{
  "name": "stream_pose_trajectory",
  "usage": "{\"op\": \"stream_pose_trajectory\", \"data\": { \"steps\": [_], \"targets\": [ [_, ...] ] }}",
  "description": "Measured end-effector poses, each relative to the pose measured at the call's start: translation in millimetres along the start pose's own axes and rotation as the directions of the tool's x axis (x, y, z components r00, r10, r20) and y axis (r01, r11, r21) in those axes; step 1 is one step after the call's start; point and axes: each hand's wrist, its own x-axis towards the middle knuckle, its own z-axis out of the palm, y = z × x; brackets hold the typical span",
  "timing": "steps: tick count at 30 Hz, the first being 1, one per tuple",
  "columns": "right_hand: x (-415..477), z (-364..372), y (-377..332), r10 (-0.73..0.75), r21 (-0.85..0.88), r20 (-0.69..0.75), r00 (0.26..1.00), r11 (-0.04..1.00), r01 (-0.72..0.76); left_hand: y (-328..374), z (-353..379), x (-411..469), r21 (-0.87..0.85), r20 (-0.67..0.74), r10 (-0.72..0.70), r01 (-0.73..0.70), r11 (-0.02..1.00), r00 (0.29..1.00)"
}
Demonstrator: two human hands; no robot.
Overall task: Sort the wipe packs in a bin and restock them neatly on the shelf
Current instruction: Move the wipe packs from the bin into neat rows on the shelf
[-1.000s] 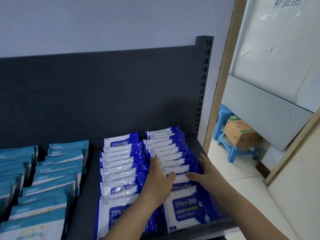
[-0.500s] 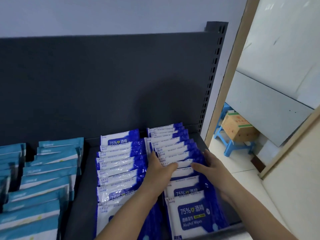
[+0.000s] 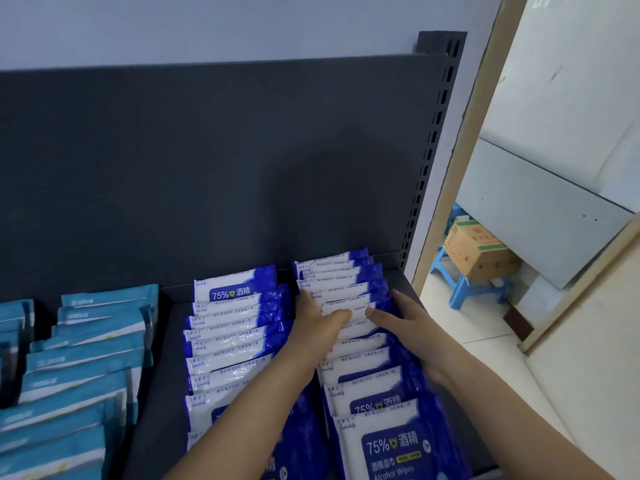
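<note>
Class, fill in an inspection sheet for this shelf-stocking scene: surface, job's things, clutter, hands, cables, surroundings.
Surface: dark shelf, with a bare strip between the pack rows.
Job's things: blue packs in two rows, overlapped front to back; teal packs in rows to their left; no bin seen.
Clutter: nothing seen.
Hands: left hand and right hand press the two sides of the right-hand blue row, thumbs laid across a pack's top.
Cables: nothing seen.
Surroundings: dark back panel behind the shelf; box on a blue stool on the floor to the right.

teal packs [image 3: 41,420]: cut by left edge | front pack [image 3: 391,452]: bottom cropped
</note>
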Motion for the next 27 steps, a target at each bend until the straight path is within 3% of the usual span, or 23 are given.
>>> {"op": "stream_pose_trajectory", "data": {
  "steps": [6, 16, 20, 27],
  "targets": [
    [15, -8, -10, -0.077, 0.022, -0.038, 0.996, 0.997, 0.077, -1, -6, 8, -0.067, -0.049, 0.006, -0.009, 0.998, 0.999],
    [18, -7, -24, -0.132, -0.017, 0.062, 0.989, 0.991, 0.133, 3, -7, 11, -0.03, -0.051, -0.013, 0.012, 0.999, 0.999],
    [6, -14, -27, -0.232, -0.128, 0.015, 0.973, 0.964, 0.232, 19, -10, -5, -0.01, -0.057, 0.109, -0.11, 0.994, 0.992],
    [-39, 1, -15, -0.301, -0.363, 0.14, 0.943, 0.871, 0.332, 9, -51, -67, 0.288, -0.037, 0.305, -0.282, 0.915, 0.952]
  ]
}}
